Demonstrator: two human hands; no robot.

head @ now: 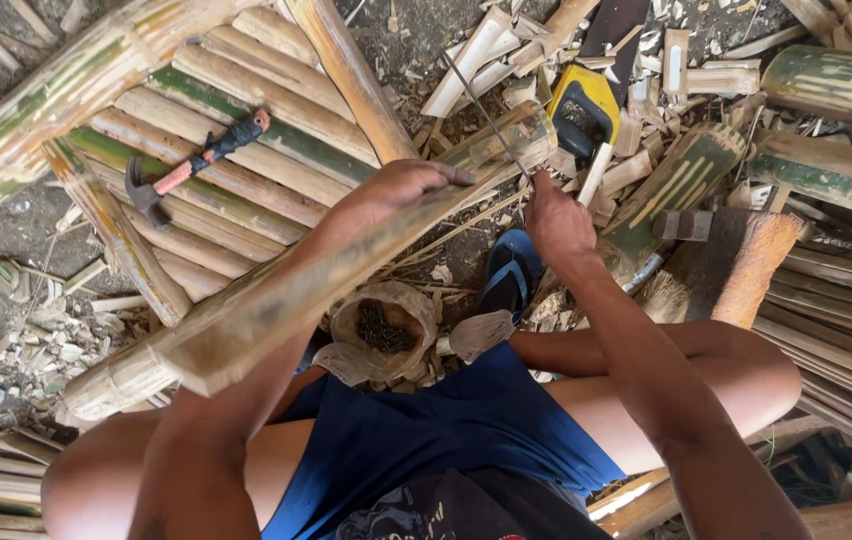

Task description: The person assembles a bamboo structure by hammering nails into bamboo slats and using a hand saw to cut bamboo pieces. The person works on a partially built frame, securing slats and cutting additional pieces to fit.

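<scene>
At 6 o'clock an open bag of dark nails (383,327) sits between my knees. My left hand (396,190) grips the split bamboo slat (346,265), which runs toward 1 o'clock. My right hand (556,222) is clenched on a thin blade (486,110). Risk: the blade could slip toward my left fingers. A hammer (191,170) lies at 10 o'clock.
</scene>
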